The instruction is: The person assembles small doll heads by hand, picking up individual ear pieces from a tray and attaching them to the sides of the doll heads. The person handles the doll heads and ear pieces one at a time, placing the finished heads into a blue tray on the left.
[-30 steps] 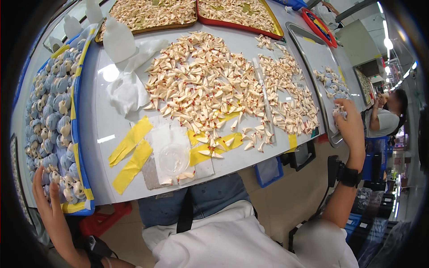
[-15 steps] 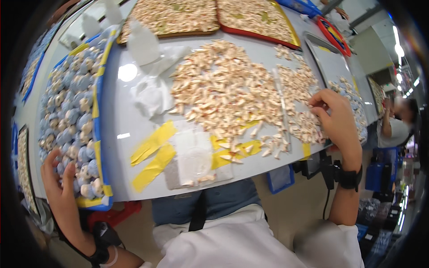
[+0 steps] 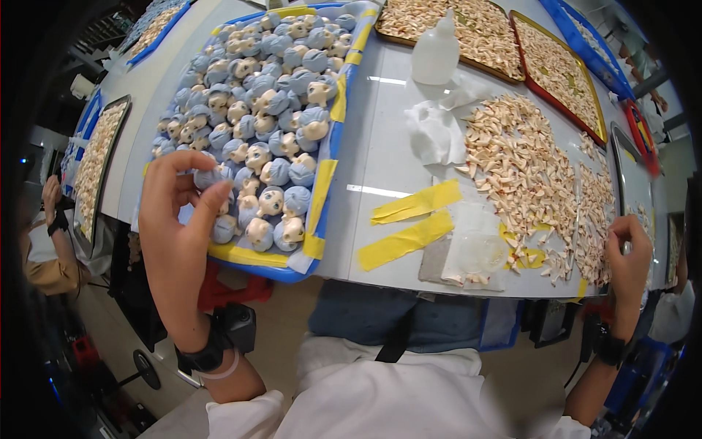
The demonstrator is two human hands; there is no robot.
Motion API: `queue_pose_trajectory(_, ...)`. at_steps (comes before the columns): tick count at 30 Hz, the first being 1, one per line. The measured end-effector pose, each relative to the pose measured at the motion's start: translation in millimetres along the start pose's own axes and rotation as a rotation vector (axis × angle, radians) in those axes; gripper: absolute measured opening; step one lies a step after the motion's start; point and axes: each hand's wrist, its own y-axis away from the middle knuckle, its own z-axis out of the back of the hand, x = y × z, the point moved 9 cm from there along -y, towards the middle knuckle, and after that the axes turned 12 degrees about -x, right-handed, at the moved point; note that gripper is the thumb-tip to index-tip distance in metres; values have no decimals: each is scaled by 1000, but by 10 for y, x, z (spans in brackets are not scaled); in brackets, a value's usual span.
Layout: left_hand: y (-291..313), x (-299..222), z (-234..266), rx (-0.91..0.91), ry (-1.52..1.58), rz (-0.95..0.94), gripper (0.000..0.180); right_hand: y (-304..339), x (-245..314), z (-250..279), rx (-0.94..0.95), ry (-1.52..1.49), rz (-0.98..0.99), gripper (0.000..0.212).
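Note:
My left hand (image 3: 175, 212) reaches into the near left corner of a blue tray (image 3: 292, 274) edged with yellow tape. Its thumb and fingers are closed round a small blue-haired doll head (image 3: 210, 178). Many similar doll heads (image 3: 271, 200), pale-faced with blue hair, fill the tray. Over on the right, my right hand (image 3: 630, 256) is by the edge of a pile of small cream pointed pieces (image 3: 523, 161). Its fingertips are pinched together, and whatever lies between them is too small or hidden to make out.
Between tray and pile lie yellow tape strips (image 3: 406, 240), a crumpled white tissue (image 3: 435, 135) and a whitish pad (image 3: 475, 245). A translucent squeeze bottle (image 3: 436, 55) stands behind. Trays of cream pieces (image 3: 559, 69) line the back; another person's hand (image 3: 51, 194) shows far left.
The view has swung left, bringing the doll-head tray toward the middle. My left hand has closed on a doll head. My right hand has drawn back nearer the table's front edge.

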Motion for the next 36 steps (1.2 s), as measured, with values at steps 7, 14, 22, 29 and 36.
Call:
queue_pose_trajectory(7,-99,158,108,-59,193,54,15,84,-118,219,-53,-393,-203,8)
queue_pose_trajectory(14,306,-84,25,42,907,76,31,154,-161,305,-51,-518,-164,10)
queue_pose_trajectory(22,725,-275,-370,150,1000,312,44,161,303,114,13,-548,-192,13)
queue_pose_trajectory(29,822,-526,-573,344,1107,111,43,176,949,-75,72,-746,-128,14)
queue_pose_trajectory(36,1060,-548,-801,413,1227,405,41,181,1472,-236,215,-738,-101,15)
